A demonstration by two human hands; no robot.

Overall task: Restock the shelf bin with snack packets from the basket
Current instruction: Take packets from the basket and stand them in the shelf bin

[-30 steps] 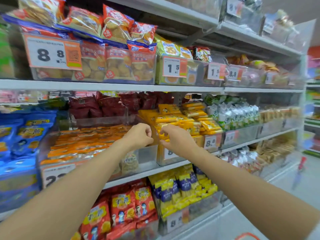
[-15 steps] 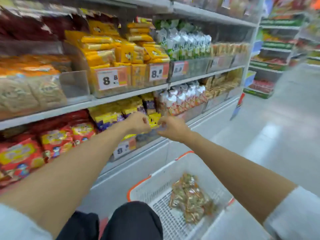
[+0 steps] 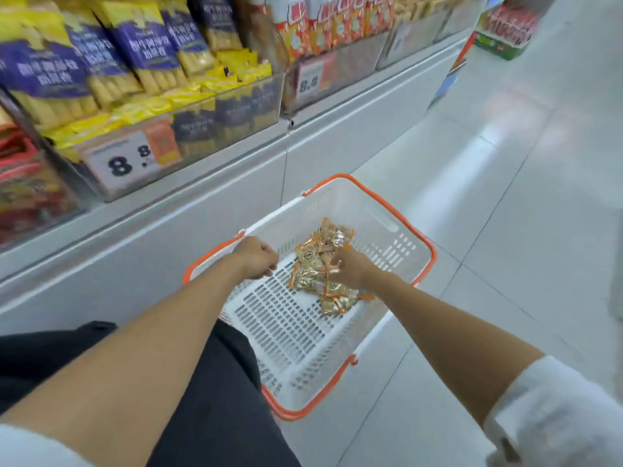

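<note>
Clear plastic bins (image 3: 236,106) of yellow-and-purple packs line the bottom shelf at left, an "8.8" price tag (image 3: 128,160) on the front, as a person restocking snacks bends to the floor. A second ago both hands were raised to a shelf bin on the middle shelf. The view has since swung down, and that shelf bin is now out of the picture.

The left hand (image 3: 254,257), fingers curled into a fist with nothing seen in it, hovers over the shelf-side rim of the basket (image 3: 337,207). That basket is white with an orange rim and stands on the floor just beside the shelf base. Just right of the fist lie the snack packets (image 3: 308,267), a small gold-and-orange heap toward the basket's far end. The right hand (image 3: 350,269) is down on the heap, its fingers loosely spread and touching the top packets, not yet closed round any, and none is lifted. Pale floor tiles (image 3: 505,197) run down the aisle at right.

The drop from shelf to basket suggests one load has gone up and the next pick-up is beginning. With only a small heap left, the job looks well along, though packets remain to be carried up.
</note>
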